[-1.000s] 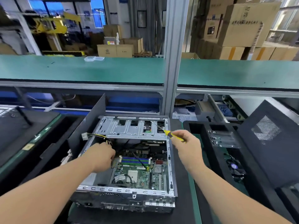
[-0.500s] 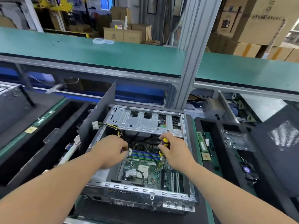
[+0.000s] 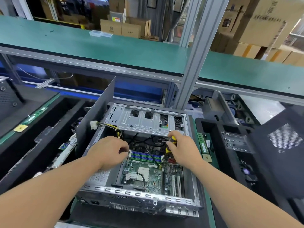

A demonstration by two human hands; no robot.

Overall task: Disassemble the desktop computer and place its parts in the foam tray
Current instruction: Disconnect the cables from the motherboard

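Note:
The open desktop computer case [image 3: 141,194] lies on its side in front of me, its green motherboard [image 3: 148,175] exposed. My right hand [image 3: 182,148] grips a yellow-and-black screwdriver [image 3: 171,143], held over the board's upper right near the silver drive cage [image 3: 144,120]. My left hand [image 3: 110,152] reaches into the case at the left end of the blue and green memory slots [image 3: 146,156], fingers curled; what they touch is hidden. The black foam tray [image 3: 218,129] at the right holds a memory stick [image 3: 202,143], a metal bracket [image 3: 234,141] and a fan [image 3: 246,171].
A dark side panel [image 3: 95,120] stands upright against the case's left side. A second foam tray [image 3: 41,142] with parts lies to the left. A vented black cover [image 3: 283,145] leans at the right. An aluminium post [image 3: 195,60] and green conveyor [image 3: 115,46] run behind.
My right hand came down from above the drive cage into the case with the screwdriver. My left hand shifted slightly right toward the memory slots. The view moved closer and leftward.

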